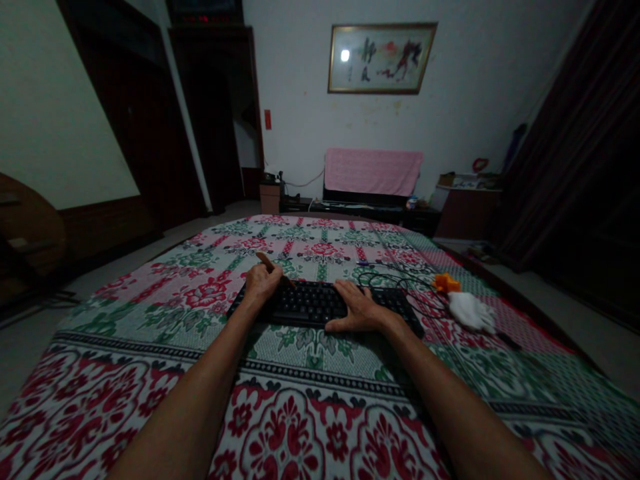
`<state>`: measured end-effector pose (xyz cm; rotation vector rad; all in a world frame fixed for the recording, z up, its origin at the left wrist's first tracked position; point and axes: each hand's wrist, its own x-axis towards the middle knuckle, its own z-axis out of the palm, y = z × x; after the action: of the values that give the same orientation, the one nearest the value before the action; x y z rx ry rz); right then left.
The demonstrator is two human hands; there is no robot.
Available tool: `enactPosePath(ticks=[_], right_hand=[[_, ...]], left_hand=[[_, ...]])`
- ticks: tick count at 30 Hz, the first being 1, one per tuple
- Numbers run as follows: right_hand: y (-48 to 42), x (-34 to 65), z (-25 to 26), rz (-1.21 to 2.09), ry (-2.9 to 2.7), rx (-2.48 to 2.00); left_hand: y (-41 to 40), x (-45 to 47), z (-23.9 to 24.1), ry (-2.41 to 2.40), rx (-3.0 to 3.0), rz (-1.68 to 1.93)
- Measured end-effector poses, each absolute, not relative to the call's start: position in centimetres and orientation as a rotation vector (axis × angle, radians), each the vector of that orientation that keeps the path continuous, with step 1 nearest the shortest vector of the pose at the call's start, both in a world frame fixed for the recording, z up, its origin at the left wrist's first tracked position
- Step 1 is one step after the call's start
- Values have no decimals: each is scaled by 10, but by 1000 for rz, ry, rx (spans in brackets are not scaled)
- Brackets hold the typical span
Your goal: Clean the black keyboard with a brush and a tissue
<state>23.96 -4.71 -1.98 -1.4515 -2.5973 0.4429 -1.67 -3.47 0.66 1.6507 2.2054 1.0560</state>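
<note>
A black keyboard [310, 303] lies on a bed with a red, green and white flowered cover [300, 400]. My left hand [261, 283] is closed round a thin brown stick-like tool [267, 262] at the keyboard's left end. My right hand [356, 308] rests flat on the keys right of centre, fingers stretched out and holding nothing. The keyboard's black cable [395, 277] curls on the cover behind its right end.
A white cloth [470, 311] and a small orange object [445, 283] lie right of the keyboard. Beyond the bed stand a low cabinet draped with pink cloth [373, 171], a framed picture [381, 58], dark doors at left and a dark curtain at right.
</note>
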Motion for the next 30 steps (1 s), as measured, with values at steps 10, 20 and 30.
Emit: enactPosePath(ticks=[10, 20, 30], right_hand=[[-48, 239, -18, 433, -2599, -1466], [-48, 239, -18, 450, -2598, -1450], [-49, 239, -17, 435, -2606, -1462]], left_hand=[[-36, -22, 10, 2142, 1603, 1107], [-36, -33, 16, 2333, 1584, 1093], [-34, -53, 11, 2514, 1569, 1064]])
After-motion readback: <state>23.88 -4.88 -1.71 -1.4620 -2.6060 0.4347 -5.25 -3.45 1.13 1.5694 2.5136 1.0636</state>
